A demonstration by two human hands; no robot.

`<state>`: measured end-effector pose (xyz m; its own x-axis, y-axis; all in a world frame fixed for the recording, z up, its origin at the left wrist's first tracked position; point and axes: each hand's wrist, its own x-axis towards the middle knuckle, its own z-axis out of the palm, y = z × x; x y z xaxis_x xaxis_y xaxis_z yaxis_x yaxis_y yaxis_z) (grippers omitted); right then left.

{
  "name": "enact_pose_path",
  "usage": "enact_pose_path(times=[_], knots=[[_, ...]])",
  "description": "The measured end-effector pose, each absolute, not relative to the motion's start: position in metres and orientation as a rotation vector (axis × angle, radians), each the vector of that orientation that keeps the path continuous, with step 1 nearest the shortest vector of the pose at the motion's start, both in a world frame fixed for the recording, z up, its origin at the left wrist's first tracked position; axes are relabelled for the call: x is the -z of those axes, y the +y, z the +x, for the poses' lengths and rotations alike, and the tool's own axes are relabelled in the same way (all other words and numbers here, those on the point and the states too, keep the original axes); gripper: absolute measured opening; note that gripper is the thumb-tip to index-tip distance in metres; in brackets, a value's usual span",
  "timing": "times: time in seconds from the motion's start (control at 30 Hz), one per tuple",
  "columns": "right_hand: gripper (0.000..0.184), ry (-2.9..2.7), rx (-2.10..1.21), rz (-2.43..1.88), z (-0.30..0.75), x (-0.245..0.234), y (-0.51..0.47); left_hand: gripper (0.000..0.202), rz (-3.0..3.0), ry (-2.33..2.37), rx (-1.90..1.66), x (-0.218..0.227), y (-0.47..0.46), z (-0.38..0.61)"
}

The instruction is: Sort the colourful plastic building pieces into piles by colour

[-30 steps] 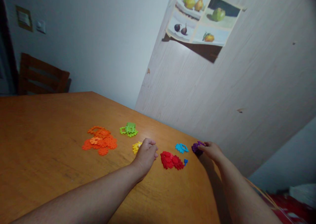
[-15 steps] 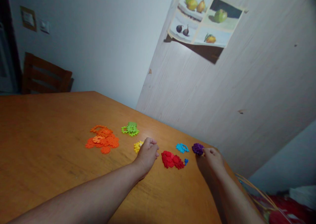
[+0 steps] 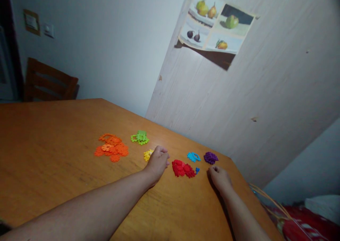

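My left hand [image 3: 157,164] rests over the table with its fingers loosely curled, partly covering a small yellow pile of plastic snowflake pieces [image 3: 147,155]. Whether anything lies inside those fingers is hidden. My right hand [image 3: 221,178] is low at the right, fingers bent inward, just nearer to me than the purple pile [image 3: 211,158] and apart from it. What it may hold does not show. Left of it lie a small dark blue piece [image 3: 197,170] and a red pile [image 3: 183,168]. Light blue pieces [image 3: 193,156] lie behind these.
An orange pile [image 3: 113,149] and a green pile [image 3: 140,137] lie on the left part of the wooden table [image 3: 66,156]. A wooden chair [image 3: 49,81] stands beyond the far edge. The wall panel [image 3: 212,99] runs along the table's back right side.
My right hand has come away from the purple pile, toward me and slightly left. My left hand has stayed almost in place. The view has shifted slightly.
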<state>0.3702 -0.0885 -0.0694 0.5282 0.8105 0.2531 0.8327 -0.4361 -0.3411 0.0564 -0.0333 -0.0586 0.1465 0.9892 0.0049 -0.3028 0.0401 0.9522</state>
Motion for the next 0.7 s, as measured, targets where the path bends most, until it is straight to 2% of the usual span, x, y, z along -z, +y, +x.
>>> enact_pose_path(times=[0.7], knots=[[0.032, -1.411, -0.020, -2.515, 0.391, 0.066, -0.049, 0.021, 1.025, 0.858, -1.231, 0.059, -0.033, 0.056]])
